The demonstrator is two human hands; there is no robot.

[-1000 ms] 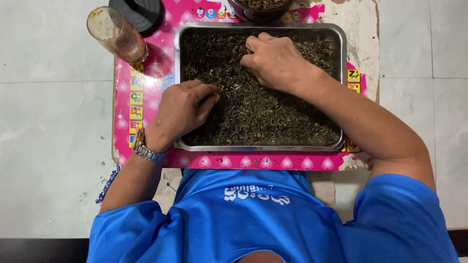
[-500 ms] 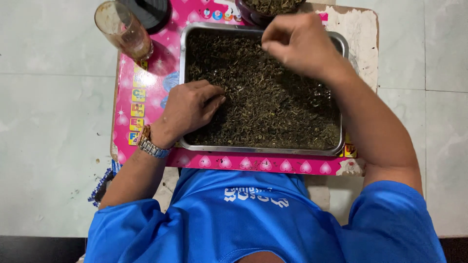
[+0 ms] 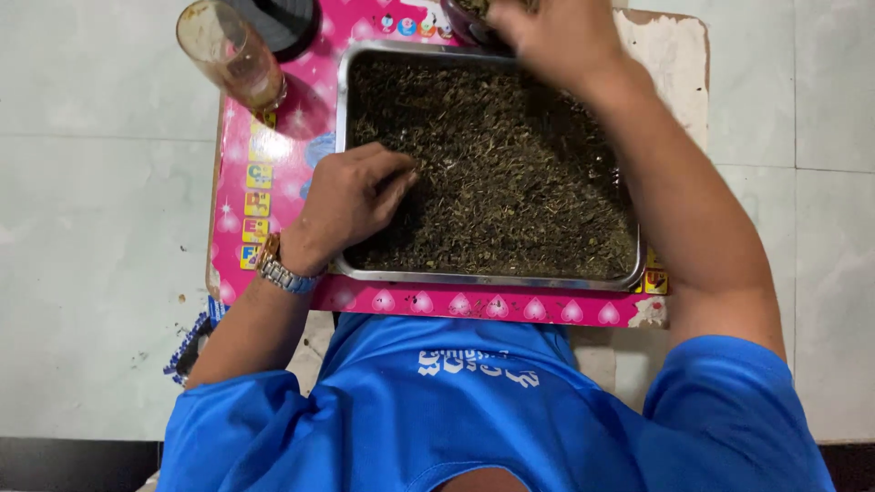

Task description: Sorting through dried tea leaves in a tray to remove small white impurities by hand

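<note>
Left hand (image 3: 351, 205) rests loosely curled on dried leaves (image 3: 510, 182) in steel tray (image 3: 483, 278); right hand (image 3: 556, 36), far edge, looks pinched, contents unclear. Leaves: light, loose, crumbly — pinch gently.

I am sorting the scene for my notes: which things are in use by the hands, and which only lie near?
In use: tray, dried leaves, left hand, right hand, bowl.

Lying near: glass, black lid, pink board, watch.
</note>
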